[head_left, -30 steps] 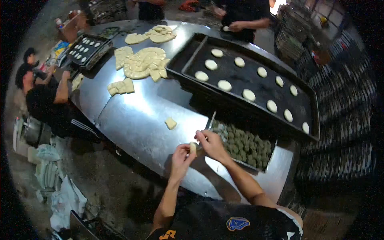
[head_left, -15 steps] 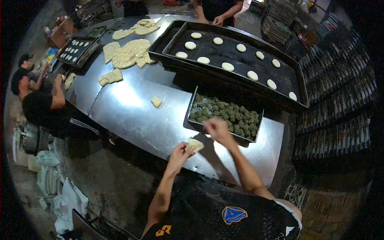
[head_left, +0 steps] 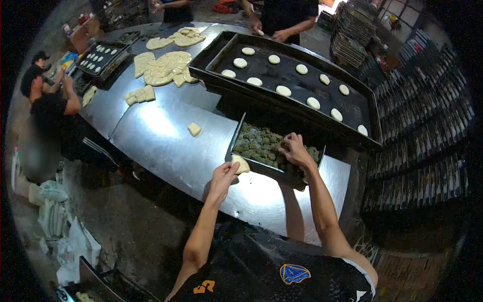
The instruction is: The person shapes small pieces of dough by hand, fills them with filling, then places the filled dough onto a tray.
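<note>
Over the metal bin (head_left: 275,173), right hand (head_left: 297,150) is down among the green-brown lumps (head_left: 259,144), fingers bent; can't tell if it has one pinched. Left hand (head_left: 221,181) grips a flattened dough piece (head_left: 241,164) between thumb and fingers, at the bin's near left corner; can't tell whether the dough touches the metal. Loose dough square (head_left: 194,129) sits on the steel table (head_left: 166,151), left of the bin. Large dark tray (head_left: 327,95) with pale dough rounds (head_left: 283,91) is beyond the bin. Scored dough slab (head_left: 166,69) lies left of that tray, smaller scored strip (head_left: 140,95) just nearer. Co-worker (head_left: 287,17) stands at the tray's far side.
</note>
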Tool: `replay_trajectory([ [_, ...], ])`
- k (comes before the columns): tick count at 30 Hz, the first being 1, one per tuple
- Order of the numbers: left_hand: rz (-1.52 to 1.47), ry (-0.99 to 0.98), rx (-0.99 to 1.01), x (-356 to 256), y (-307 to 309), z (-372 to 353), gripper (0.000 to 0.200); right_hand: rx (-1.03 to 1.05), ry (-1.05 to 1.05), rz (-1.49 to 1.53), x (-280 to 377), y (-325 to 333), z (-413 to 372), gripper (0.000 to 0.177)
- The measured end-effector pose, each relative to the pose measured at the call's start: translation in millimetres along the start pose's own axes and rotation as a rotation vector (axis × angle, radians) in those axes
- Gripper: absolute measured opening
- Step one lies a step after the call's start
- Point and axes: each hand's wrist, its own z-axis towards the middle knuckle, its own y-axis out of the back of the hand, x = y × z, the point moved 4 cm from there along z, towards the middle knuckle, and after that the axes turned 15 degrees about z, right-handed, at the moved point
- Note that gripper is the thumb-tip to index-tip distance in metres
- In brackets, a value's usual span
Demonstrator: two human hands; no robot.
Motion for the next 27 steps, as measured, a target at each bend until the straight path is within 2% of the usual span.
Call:
replay_trajectory([
  [3, 0.003, 0.023, 0.103, -10, -26, 19, 0.043, -0.152, 0.020, 0.613, 46, 18, -17, 0.028],
  [4, -0.018, 0.034, 0.135, -9, -36, 25, 0.044, -0.192, 0.055, 0.675, 57, 11, -20, 0.028],
  [6, -0.050, 0.053, 0.188, -10, -51, 32, 0.045, -0.339, 0.206, 0.448, 93, 6, -34, 0.027],
  [8, 0.015, -0.035, 0.156, -4, -56, 40, 0.044, -0.379, 0.218, 0.413, 96, -13, -38, 0.027],
  [9, 0.017, -0.032, 0.156, -2, -56, 41, 0.044, -0.277, 0.170, 0.418, 92, -17, -40, 0.032],
  [10, -0.008, -0.019, 0.173, -1, -54, 41, 0.042, -0.277, 0.169, 0.420, 87, -12, -41, 0.032],
  [12, -0.027, 0.001, 0.189, -9, -49, 36, 0.041, -0.104, 0.129, 0.656, 81, -1, -43, 0.046],
  [13, -0.095, 0.042, 0.241, -13, -48, 35, 0.040, 0.049, 0.024, 0.735, 79, 8, -47, 0.058],
  [14, -0.166, 0.082, 0.294, -19, -49, 34, 0.040, 0.096, 0.030, 0.757, 78, 6, -48, 0.067],
  [17, -0.095, 0.074, 0.318, -26, -58, 29, 0.039, 0.101, 0.036, 0.859, 77, 0, -44, 0.064],
  [19, -0.060, 0.046, 0.294, -21, -60, 32, 0.037, -0.015, 0.134, 0.910, 69, -9, -35, 0.056],
  [20, -0.062, 0.045, 0.287, -20, -61, 30, 0.037, -0.008, 0.138, 0.911, 76, -6, -34, 0.056],
  [22, 0.004, -0.054, 0.207, -21, -59, 27, 0.033, -0.148, 0.141, 0.840, 100, 14, -36, 0.042],
  [23, 0.156, -0.149, 0.155, -25, -57, 22, 0.034, -0.195, 0.092, 0.823, 110, 18, -35, 0.034],
  [24, 0.155, -0.144, 0.146, -15, -56, 21, 0.034, -0.187, 0.094, 0.827, 112, 15, -34, 0.034],
  [26, 0.527, -0.403, -0.016, -3, -50, 22, 0.036, -0.153, 0.218, 0.683, 120, 13, -33, 0.030],
  [27, 0.727, -0.292, 0.000, -28, -48, 3, 0.039, -0.159, 0.245, 0.666, 121, 10, -33, 0.028],
])
